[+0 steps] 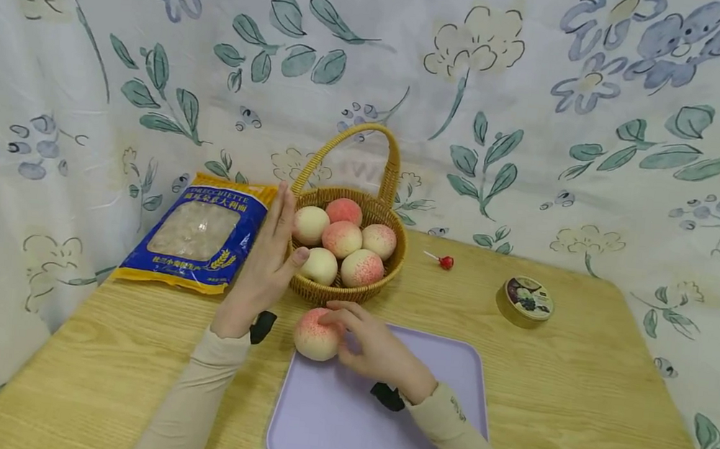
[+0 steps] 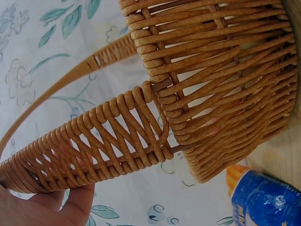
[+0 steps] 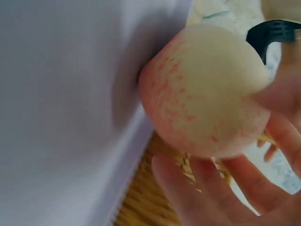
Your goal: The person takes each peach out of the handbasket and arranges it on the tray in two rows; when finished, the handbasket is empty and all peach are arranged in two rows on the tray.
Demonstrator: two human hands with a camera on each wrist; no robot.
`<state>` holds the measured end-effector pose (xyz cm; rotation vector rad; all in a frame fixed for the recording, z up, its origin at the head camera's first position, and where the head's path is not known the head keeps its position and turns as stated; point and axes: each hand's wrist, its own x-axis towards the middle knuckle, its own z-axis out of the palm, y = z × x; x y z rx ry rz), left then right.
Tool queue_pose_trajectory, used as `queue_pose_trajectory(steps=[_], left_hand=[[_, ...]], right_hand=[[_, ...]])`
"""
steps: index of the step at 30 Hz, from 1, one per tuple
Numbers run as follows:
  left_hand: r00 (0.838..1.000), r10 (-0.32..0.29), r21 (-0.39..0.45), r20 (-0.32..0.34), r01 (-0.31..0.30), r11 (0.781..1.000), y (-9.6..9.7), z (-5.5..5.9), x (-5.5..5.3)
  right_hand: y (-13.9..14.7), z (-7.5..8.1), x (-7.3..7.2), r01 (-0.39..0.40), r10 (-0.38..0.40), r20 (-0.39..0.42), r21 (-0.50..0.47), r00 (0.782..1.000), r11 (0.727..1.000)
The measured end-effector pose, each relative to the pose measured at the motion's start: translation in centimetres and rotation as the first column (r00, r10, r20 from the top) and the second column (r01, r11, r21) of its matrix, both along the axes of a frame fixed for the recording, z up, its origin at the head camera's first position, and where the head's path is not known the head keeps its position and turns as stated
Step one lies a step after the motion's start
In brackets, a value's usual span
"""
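Observation:
My right hand point(image 1: 380, 349) grips a pink-and-cream peach point(image 1: 312, 341) at the back left corner of the lilac tray point(image 1: 334, 424). Its thumb and fingers lie round the fruit in the right wrist view, with the peach point(image 3: 202, 94) close against the tray's surface. My left hand point(image 1: 265, 266) is raised at the left side of a wicker basket point(image 1: 335, 294), fingers straight and thumb apart. In the left wrist view its fingers point(image 2: 77, 205) overlap the basket's handle point(image 2: 94, 141). Several peaches point(image 1: 342, 239) fill the basket.
A blue and yellow bag of orecchiette point(image 1: 196, 230) lies left of the basket, close to the left hand. Right of the basket are a red lollipop point(image 1: 445, 262) and a round tin point(image 1: 524, 303). A floral curtain point(image 1: 376, 60) hangs behind the wooden table point(image 1: 577, 404).

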<state>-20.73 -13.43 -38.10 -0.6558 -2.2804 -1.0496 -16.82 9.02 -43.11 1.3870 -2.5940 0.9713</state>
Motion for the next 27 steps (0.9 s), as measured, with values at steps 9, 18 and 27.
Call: queue_pose_trajectory(steps=[9, 18, 27], left_hand=[[1.0, -0.015, 0.022, 0.008, 0.015, 1.0, 0.0, 0.0, 0.0], [1.0, -0.015, 0.014, 0.018, 0.015, 1.0, 0.0, -0.1, 0.1], [1.0, -0.016, 0.008, 0.001, 0.016, 1.0, 0.0, -0.1, 0.0]], right_hand=[[-0.6, -1.5, -0.1, 0.011, -0.012, -0.114, -0.007, 0.993, 1.0], [0.9, 0.6, -0.8, 0.014, -0.008, 0.077, -0.086, 0.997, 0.996], [3.4, 4.1, -4.2, 0.184, -0.063, 0.392, -0.279, 0.918, 0.942]])
